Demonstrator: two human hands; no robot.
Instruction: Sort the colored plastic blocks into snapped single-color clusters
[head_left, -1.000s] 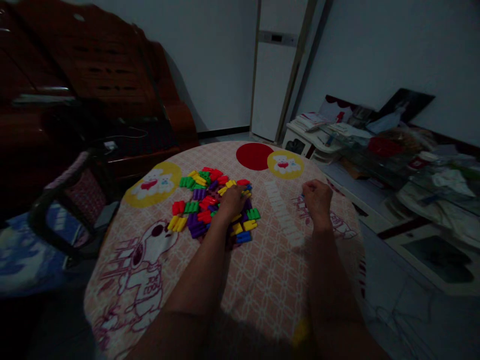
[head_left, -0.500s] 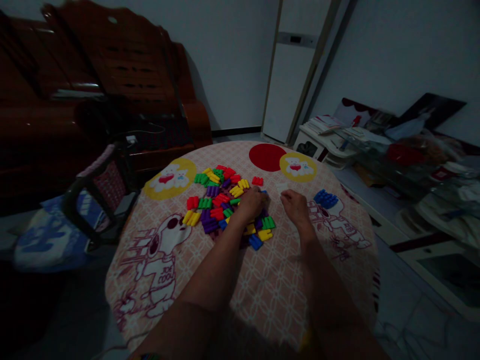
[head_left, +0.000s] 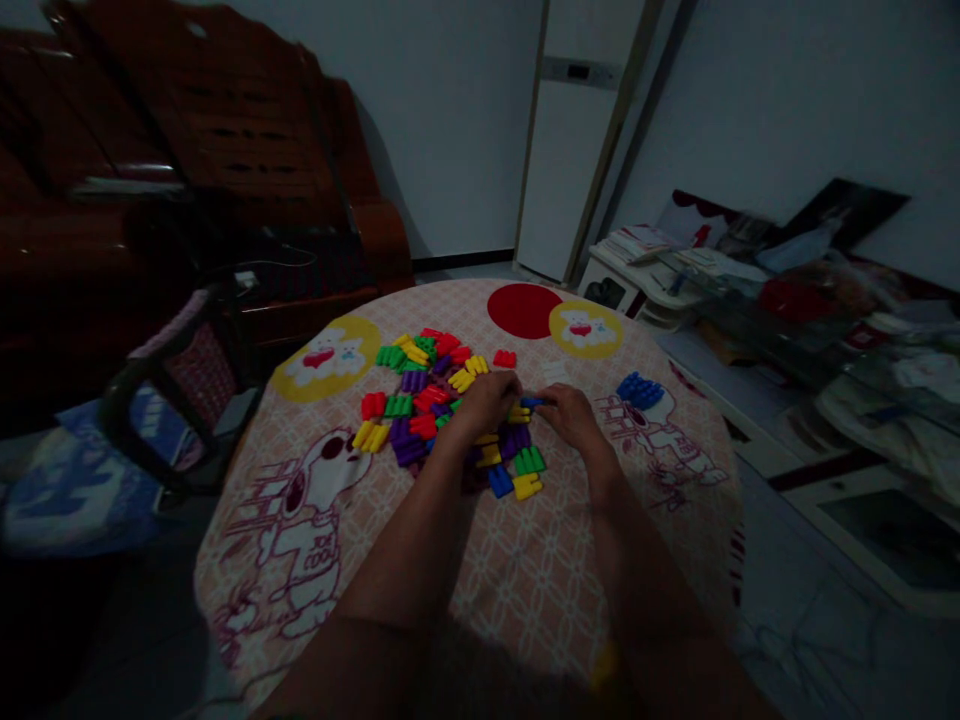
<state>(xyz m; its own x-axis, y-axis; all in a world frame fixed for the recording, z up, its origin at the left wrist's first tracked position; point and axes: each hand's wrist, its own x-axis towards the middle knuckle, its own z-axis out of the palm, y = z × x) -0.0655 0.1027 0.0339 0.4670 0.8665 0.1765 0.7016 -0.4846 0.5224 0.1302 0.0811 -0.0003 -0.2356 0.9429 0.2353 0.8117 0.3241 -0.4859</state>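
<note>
My right hand [head_left: 571, 414] is closed at the right edge of a heap of building blocks, its fingertips pinching a blue building block [head_left: 532, 402]. Over the heap, my left hand [head_left: 489, 400] has its fingers curled beside that blue block; what they hold, if anything, is hidden. Yellow blocks [head_left: 370, 436], green blocks [head_left: 529, 461], purple blocks [head_left: 407, 446] and red blocks [head_left: 373, 405] lie loosely together under and around it. Just beyond my hands sit a white block [head_left: 553, 370] and a lone red block [head_left: 505, 358].
A group of blue blocks [head_left: 640, 390] lies apart at the right of the round table's patterned cloth [head_left: 525, 570]. A chair [head_left: 180, 370] stands at the left, with a wooden sofa [head_left: 255, 150] behind. A cluttered cabinet [head_left: 780, 450] runs along the right.
My right hand has moved left to the heap's edge and now pinches the blue block. My left hand stays over the heap. The whole view has shifted slightly.
</note>
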